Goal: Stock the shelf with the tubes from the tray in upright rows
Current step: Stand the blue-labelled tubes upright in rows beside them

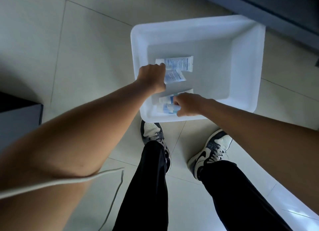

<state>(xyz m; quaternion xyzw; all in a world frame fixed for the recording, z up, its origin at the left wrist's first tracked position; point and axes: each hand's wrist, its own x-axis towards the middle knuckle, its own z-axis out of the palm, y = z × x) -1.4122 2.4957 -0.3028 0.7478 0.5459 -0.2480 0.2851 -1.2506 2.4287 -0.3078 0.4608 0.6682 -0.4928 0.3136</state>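
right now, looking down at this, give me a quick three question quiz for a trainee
1. True or false: the white tray sits on the tiled floor.
2. Multiple choice: where are the tubes? A) upright on a shelf B) lying flat in the tray C) scattered on the floor
3. Fill in: the left hand and the right hand both reach into the ____.

Key: 1 true; 2 B; 3 tray
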